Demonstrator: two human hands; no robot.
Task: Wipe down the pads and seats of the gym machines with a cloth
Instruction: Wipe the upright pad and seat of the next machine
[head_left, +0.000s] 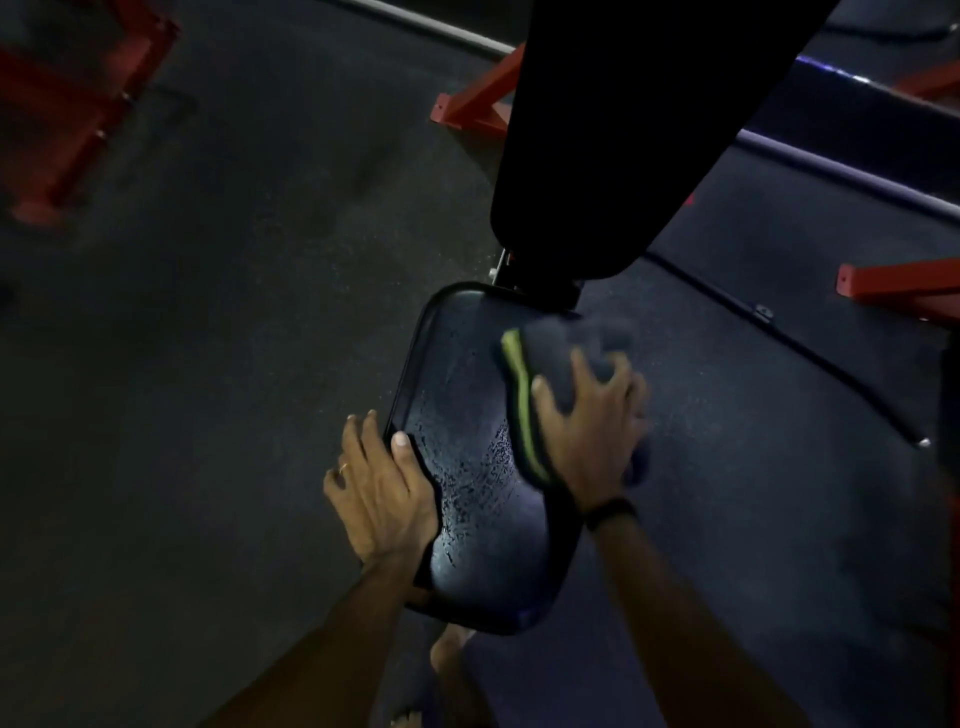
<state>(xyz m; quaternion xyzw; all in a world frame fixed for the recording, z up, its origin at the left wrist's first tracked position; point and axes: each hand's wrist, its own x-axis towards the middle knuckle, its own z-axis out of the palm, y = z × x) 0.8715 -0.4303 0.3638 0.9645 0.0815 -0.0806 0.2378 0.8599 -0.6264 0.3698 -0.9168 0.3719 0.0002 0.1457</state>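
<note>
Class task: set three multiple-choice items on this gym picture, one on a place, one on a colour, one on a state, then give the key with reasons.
1. Where does the left hand rest?
A. on the seat's left edge
B. on the back pad
C. on the floor

2. What colour is the cloth's edge stripe?
A. red
B. green
C. white

3. How does the seat look?
A. dry
B. torn
C. wet with droplets

Key: 1 A, its thumb lies on the seat's rim; 2 B, a green stripe runs along the dark cloth under the right hand; 3 C, specks of liquid shine across the seat.
</note>
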